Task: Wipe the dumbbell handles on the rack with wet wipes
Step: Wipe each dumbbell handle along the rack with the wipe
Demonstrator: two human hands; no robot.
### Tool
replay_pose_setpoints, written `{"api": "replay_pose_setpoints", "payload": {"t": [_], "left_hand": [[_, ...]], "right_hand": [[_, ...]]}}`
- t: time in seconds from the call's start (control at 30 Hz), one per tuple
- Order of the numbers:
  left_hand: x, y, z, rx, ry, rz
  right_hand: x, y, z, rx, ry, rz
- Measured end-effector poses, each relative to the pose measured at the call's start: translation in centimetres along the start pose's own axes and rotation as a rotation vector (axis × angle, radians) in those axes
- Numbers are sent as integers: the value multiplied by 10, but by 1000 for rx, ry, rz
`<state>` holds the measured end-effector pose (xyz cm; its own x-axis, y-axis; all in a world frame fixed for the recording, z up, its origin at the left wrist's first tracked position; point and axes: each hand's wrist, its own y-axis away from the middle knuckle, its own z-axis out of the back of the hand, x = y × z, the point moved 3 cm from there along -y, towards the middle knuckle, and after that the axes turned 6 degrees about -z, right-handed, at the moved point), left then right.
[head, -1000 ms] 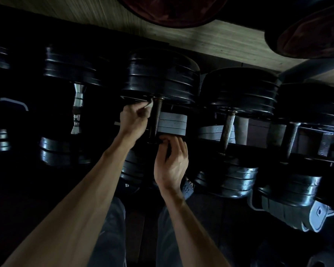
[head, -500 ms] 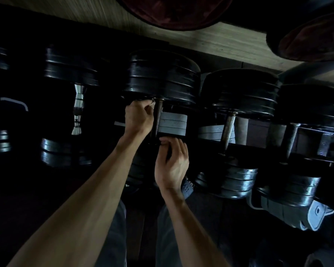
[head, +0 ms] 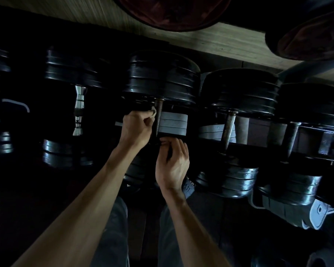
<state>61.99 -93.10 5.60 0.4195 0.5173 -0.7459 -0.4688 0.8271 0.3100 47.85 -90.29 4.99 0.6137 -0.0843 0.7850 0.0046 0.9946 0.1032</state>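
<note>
A heavy black dumbbell [head: 162, 78] lies on the rack in the middle of the head view, its rusty handle [head: 158, 116] running from the far plates toward me. My left hand [head: 136, 128] grips a pale wet wipe [head: 153, 112] and holds it against the upper left side of that handle, just under the far plates. My right hand [head: 172, 164] rests with straight fingers on the near plates of the same dumbbell, at the handle's lower end. The near plates are mostly hidden by my hands and the dark.
More dumbbells sit on the rack: one with a shiny chrome handle [head: 79, 110] to the left, two with rusty handles [head: 228, 128] [head: 292, 139] to the right. Wooden floor [head: 220, 43] lies beyond. Dark red round shapes [head: 172, 12] hang at the top. My legs are below.
My left hand has slid slightly up along the handle with the wipe, closer to the far plates. My right hand has stayed on the near plates.
</note>
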Motion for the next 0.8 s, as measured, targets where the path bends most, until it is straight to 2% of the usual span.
{"api": "replay_pose_setpoints", "payload": {"t": [0.37, 0.53, 0.7, 0.8], "left_hand": [[20, 3, -2, 91, 5, 63], [27, -13, -5, 155, 90, 200], [25, -1, 3, 269, -9, 124], [31, -10, 7, 219, 13, 167]], "right_hand": [[0, 0, 1, -2, -2, 5], [2, 0, 0, 2, -5, 1], [1, -1, 1, -21, -3, 21], [3, 0, 1, -11, -5, 22]]}}
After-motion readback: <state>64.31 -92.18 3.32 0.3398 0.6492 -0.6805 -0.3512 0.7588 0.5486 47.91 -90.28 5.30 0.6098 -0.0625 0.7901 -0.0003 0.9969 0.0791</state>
